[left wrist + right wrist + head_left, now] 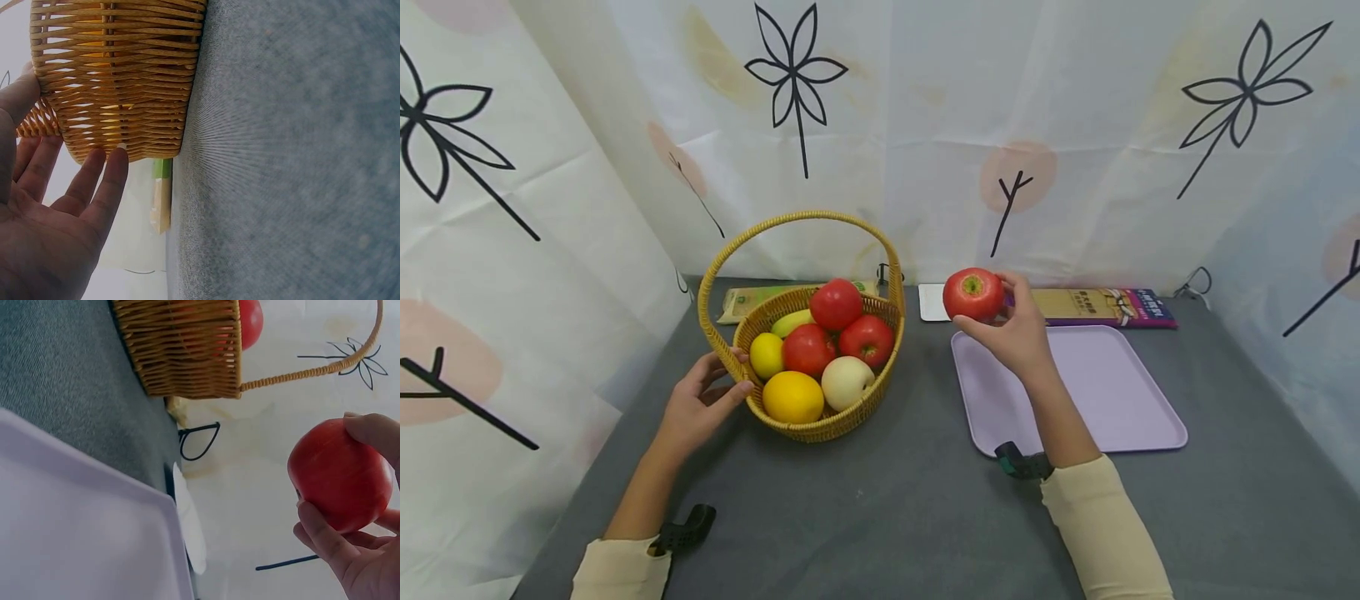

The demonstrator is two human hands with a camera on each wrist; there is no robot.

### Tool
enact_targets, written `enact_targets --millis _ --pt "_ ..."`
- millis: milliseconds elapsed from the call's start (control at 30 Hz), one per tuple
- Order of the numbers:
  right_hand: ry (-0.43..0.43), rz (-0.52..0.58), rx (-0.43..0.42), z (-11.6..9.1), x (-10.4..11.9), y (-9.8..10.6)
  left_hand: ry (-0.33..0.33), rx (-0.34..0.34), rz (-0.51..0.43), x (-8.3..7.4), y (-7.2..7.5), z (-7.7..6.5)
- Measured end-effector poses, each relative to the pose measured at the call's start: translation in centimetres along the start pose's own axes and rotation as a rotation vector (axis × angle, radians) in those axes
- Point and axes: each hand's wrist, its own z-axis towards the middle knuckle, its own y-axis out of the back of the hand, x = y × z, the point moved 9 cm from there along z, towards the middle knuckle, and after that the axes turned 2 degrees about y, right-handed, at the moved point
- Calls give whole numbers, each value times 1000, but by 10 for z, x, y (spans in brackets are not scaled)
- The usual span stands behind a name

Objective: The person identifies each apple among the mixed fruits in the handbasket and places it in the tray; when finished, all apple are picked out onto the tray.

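One big white cloth with floral line drawings (925,125) hangs behind the basket (827,429) and round to both sides of it. Under the basket there's a dark grey tabletop (865,517), running out well past it. Off to the basket's right, apart from it, lies a pale lilac tray (1105,383). The basket itself is yellow wicker, standing upright with a tall hoop handle. Further back than the tray, well right of the basket, there's a gold and purple packet (1086,307), and a yellow-green packet (737,304) pokes out from behind the basket.

Hands: the left hand (696,408) is at the basket's left side, pretty wide, fingers spread and touching the weave near the foot of the handle. The right hand (1018,337) is right of the basket and has a red fruit (964,292) held between thumb and fingers, up in the air, not touching the basket.

Inside the basket: an orange-yellow fruit (792,397) at the front, three red ones at the back and middle, a cream-coloured fruit (847,383) front right, then a small yellow fruit (767,356) on the left.
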Motion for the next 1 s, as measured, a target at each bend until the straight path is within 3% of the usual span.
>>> enact_targets --millis 533,800,1000 --pt "-297 -134 213 3 -60 -8 13 6 19 1 -1 -1" --pt "-354 -182 296 1 -74 -14 16 8 28 2 -1 -2" --pt "-373 -197 311 0 -79 -17 22 10 19 1 -1 -1"
